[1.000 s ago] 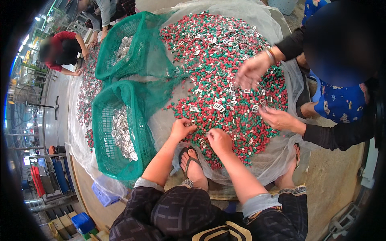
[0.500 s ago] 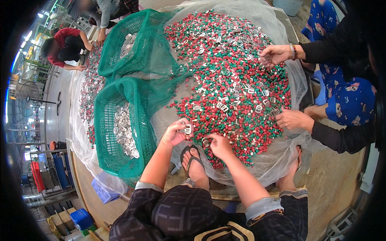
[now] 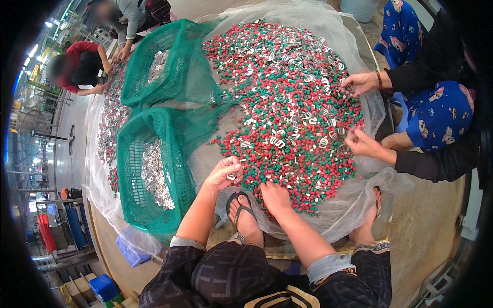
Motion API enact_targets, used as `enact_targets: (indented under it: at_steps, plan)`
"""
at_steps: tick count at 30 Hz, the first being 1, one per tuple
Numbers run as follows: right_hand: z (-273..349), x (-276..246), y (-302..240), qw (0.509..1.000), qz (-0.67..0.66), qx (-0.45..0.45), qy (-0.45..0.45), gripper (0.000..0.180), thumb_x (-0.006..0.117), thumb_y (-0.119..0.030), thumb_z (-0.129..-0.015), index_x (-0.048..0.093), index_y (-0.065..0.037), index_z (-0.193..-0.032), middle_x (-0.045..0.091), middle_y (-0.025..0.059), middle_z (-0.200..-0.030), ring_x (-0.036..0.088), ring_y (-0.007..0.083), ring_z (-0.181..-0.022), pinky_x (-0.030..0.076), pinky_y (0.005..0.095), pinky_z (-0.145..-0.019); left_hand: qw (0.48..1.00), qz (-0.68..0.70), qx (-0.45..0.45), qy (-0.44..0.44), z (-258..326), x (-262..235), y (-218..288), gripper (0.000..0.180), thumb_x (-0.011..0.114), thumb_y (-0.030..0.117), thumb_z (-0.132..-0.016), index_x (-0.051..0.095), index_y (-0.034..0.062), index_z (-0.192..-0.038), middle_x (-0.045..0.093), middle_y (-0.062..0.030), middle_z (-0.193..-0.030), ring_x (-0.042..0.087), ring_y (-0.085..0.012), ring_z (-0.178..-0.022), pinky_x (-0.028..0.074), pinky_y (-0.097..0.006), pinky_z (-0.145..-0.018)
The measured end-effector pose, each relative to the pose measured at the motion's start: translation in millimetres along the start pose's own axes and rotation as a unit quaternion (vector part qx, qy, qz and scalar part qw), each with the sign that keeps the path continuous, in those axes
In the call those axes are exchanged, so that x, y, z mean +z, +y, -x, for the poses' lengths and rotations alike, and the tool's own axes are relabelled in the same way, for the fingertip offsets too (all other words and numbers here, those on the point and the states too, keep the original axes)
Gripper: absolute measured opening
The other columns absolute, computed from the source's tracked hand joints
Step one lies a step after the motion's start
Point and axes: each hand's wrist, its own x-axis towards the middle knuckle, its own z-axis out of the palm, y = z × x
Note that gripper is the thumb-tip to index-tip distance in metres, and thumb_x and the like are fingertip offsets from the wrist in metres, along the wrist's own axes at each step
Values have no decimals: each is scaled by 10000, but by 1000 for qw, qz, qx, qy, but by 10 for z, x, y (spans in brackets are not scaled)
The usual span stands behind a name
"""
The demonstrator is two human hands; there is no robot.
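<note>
A worker's right hand (image 3: 275, 197) dips its fingertips into the near edge of a pile of red, green and white chips (image 3: 321, 190); whether they are closed on anything cannot be told. Just off the pile's near-left edge, the left hand (image 3: 226, 172) pinches 1 metal buckle (image 3: 231, 177) between thumb and fingers. A light grip on a buckle's rim, lifted straight up, should leave the chips behind; a quick shake would likely free any stuck in its slots. Left of the pile, a green basket (image 3: 121, 169) holds a heap of buckles (image 3: 156, 177). At the pile's right edge work a co-worker's 2 hands (image 3: 361, 142). More loose buckles (image 3: 277, 141) lie across the pile's middle. Left of its far half sits another green basket (image 3: 134, 64), and beyond that, farther left, 2 people (image 3: 82, 61) bend over more chips (image 3: 115, 97).
</note>
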Motion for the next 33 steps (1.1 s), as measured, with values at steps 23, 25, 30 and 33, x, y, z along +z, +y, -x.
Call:
enact_targets:
  at_steps: [23, 25, 30, 33]
  plan:
    - [155, -336, 1043, 478, -834, 275, 22, 200, 486, -119, -868, 578, -28, -1020, 624, 62, -803, 602, 146, -657, 499, 280, -504, 751, -651, 8, 108, -1194, 479, -32, 233, 763, 216, -650, 619, 67, -755, 607, -36, -682, 586, -155, -646, 471, -316, -622]
    - [173, -362, 1080, 414, -867, 275, 38, 179, 497, -197, -845, 574, -36, -862, 627, 73, -789, 626, 194, -693, 536, 323, -548, 811, -583, 16, 46, -1125, 477, -18, 221, 742, 186, -663, 606, 65, -787, 587, -27, -633, 551, -121, -557, 454, -292, -558]
    - [127, -426, 1009, 380, -861, 331, 73, 162, 566, -204, -832, 526, -112, -704, 567, 29, -644, 599, 188, -617, 533, 368, -555, 897, -435, -72, 21, -966, 719, 38, 191, 723, 127, -719, 549, 56, -752, 563, 5, -629, 495, -58, -500, 370, -214, -451]
    - [138, -311, 1011, 400, -859, 309, 77, 147, 649, -150, -796, 517, -116, -741, 529, -9, -595, 561, 148, -555, 503, 325, -512, 839, -543, 0, 35, -1033, 659, -11, 202, 726, 148, -699, 553, 54, -743, 564, -1, -630, 521, -75, -549, 408, -243, -498]
